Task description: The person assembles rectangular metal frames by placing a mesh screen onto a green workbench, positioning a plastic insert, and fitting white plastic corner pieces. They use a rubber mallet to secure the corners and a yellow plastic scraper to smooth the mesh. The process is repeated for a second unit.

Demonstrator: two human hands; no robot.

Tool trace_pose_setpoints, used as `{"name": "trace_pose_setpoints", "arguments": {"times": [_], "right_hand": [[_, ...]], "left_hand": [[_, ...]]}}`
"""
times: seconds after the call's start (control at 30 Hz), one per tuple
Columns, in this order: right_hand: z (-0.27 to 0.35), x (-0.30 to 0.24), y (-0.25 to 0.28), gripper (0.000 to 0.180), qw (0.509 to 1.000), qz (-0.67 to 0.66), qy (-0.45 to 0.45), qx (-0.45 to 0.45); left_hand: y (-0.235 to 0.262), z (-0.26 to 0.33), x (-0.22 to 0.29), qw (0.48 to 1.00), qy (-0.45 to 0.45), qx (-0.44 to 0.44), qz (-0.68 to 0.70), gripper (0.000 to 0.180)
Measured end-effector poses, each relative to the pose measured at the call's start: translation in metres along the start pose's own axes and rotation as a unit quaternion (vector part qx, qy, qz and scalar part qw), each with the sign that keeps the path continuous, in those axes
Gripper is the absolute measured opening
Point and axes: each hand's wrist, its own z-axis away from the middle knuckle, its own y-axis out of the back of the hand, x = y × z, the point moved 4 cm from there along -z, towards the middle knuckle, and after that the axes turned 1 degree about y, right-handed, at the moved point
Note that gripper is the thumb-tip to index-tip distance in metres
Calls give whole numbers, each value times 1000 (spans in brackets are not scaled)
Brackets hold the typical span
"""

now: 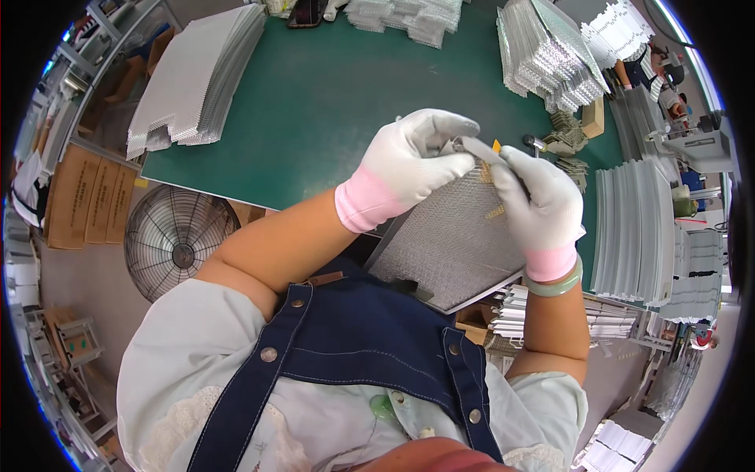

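Note:
Both hands wear white gloves with pink cuffs. Between their fingertips is a thin flat grey strip (pixel 481 151). My left hand (pixel 413 153) is closed in a pinch at the strip's left end, its thumb stretched toward the right. The right end sits between the thumb and fingers of my right hand (pixel 544 197), also closed. Below them a framed grey mesh panel (pixel 448 236) leans at the table's near edge against my apron; its far corner is hidden behind the hands. Whether the strip is joined to the panel, I cannot tell. Small yellow marks show beside the right fingers.
On the green table (pixel 314 102) stand a stack of mesh panels (pixel 197 75) at left and mesh sheets (pixel 543 59) at far right. A hammer-like tool (pixel 535 143) lies near small metal pieces (pixel 568 134). White framed panels (pixel 633 232) stand right; a floor fan (pixel 182 244) left.

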Motion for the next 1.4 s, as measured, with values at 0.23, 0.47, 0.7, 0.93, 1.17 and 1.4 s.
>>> {"name": "trace_pose_setpoints", "arguments": {"times": [0.23, 0.47, 0.7, 0.93, 1.17, 1.4], "right_hand": [[-4, 0, -9, 17, 1000, -12, 17, -23], [-1, -4, -20, 21, 998, 52, 31, 8], [7, -13, -29, 28, 985, 112, 133, -3], [1, -6, -29, 32, 983, 131, 130, 2], [42, 53, 38, 25, 966, 83, -110, 218], [102, 123, -80, 52, 818, 151, -483, -272]], "left_hand": [[14, 5, -21, 997, -46, -9, -69, 40], [19, 1, -20, 999, -30, 1, -44, 38], [34, 14, -37, 988, -105, -21, -114, 44], [29, 7, -44, 995, -80, -3, -52, 45], [72, -70, 15, 979, -133, 80, -134, 41], [194, -98, -92, 831, 91, 116, -537, 51]]}}
